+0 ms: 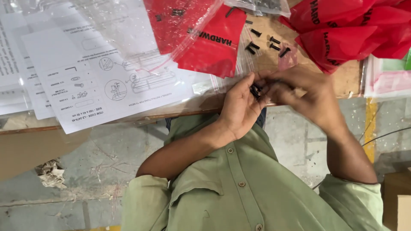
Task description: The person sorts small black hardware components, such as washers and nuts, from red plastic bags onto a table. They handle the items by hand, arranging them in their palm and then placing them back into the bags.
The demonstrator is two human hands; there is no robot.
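Note:
My left hand (236,108) is cupped at the table's front edge, palm turned right, with a few small black screws (255,90) held in its fingers. My right hand (306,95) is slightly blurred. Its fingertips meet the left hand's and pinch at the same screws. Several more black screws (262,42) lie loose on the wooden table (349,79) just beyond both hands. My arms wear rolled-up green sleeves.
Red plastic hardware bags (351,30) are piled at the far right, and another red bag (214,42) lies under a clear zip bag (128,30). White instruction sheets (85,81) cover the left of the table. Below are a concrete floor, crumpled paper (50,173) and a cardboard box (396,201).

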